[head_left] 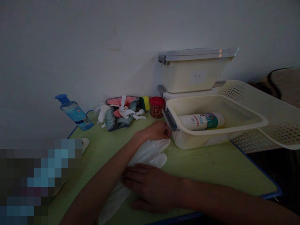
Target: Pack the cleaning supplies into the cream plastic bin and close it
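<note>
Head view takes in a plain wall (pixel 93 47) and, below it, a green worktop (pixel 194 168). At the right a basket (pixel 264 103) with pierced sides sticks out past the worktop's edge. Just in front stands an open box (pixel 199 140); behind, a lidded box (pixel 187 75) sits on another lid, likely to save room. On the near part of the worktop lies a white glove (pixel 150 150), slantwise under the hands. The right hand (pixel 150 187) rests over it, fingers extended and thumb apart, probably to press it flat; the left hand (pixel 159 129) is curled beside the open box's grey clip (pixel 170 120), and whether it grips anything I cannot tell. Crumpled cloths (pixel 112 118) lie by the wall, near a blue bottle (pixel 76 114) whose label shows a barcode but no legible words. A white bottle (pixel 199 121) lies inside the open box, whose walls would stop it rolling away; its red characters are too blurred to read, as is the lidded box's sticker. Smaller still are a patterned red tin (pixel 157 106) and a yellow sponge (pixel 145 103).
</note>
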`<state>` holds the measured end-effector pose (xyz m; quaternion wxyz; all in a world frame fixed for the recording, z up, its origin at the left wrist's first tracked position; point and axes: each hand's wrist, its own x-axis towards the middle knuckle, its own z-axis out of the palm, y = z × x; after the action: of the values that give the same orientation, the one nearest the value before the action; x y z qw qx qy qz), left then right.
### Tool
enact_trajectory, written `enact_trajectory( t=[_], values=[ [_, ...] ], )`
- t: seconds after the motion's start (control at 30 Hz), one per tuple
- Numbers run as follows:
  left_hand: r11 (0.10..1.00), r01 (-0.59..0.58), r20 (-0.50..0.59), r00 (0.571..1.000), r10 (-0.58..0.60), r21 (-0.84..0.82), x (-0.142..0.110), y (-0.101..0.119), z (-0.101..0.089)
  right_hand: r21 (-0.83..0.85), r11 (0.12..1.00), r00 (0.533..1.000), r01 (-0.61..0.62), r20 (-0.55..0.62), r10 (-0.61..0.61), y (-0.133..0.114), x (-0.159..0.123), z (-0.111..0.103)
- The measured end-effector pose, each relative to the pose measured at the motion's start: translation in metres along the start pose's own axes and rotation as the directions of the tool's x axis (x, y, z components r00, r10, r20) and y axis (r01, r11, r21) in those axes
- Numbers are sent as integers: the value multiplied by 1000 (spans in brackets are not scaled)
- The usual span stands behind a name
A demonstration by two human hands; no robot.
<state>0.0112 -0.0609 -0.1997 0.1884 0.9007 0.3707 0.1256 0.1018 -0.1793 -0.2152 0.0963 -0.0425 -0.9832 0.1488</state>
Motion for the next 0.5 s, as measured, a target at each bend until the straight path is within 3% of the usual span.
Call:
enact_trajectory(
  t=[0.27,0.4,0.5],
  values=[
    [939,95,-57,995,-81,331,-19,27,-25,-37,999,1000,0,-4,0,0,0,4],
    [882,256,-133,966,-220,397,-54,43,-35,-38,999,1000,-2,8,2,-1,-1,2],
    [872,377,-199,924,-328,313,-91,44,-24,-48,999,1000,13,-10,-14,-2,-1,1]
  ],
)
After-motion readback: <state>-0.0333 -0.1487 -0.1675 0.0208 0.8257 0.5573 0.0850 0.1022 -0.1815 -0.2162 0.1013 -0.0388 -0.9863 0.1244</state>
